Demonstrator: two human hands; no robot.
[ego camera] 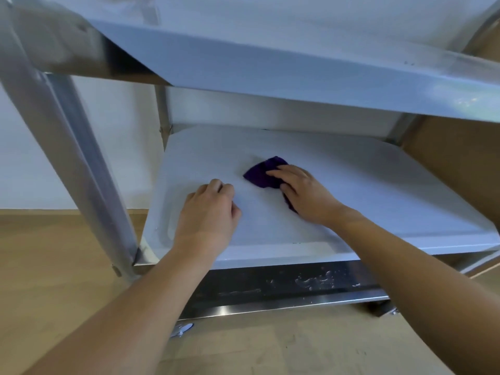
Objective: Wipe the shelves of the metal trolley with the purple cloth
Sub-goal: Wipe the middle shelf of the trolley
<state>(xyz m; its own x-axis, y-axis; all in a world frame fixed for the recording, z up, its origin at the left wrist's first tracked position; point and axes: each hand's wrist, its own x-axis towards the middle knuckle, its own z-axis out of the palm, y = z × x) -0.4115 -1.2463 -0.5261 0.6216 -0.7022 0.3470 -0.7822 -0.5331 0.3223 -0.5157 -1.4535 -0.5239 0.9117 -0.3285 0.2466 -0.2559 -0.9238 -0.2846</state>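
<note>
The metal trolley fills the view, with an upper shelf overhead and a middle shelf below it. A crumpled purple cloth lies on the middle shelf near its centre. My right hand lies on top of the cloth with fingers stretched flat, pressing it onto the shelf; part of the cloth shows under the palm. My left hand rests on the same shelf to the left of the cloth, fingers curled under, holding nothing.
A slanted metal leg of the trolley stands at the left. A lower shelf, dark and streaked, sits under the middle one, with a caster on the wooden floor. A brown panel is at the right, a white wall behind.
</note>
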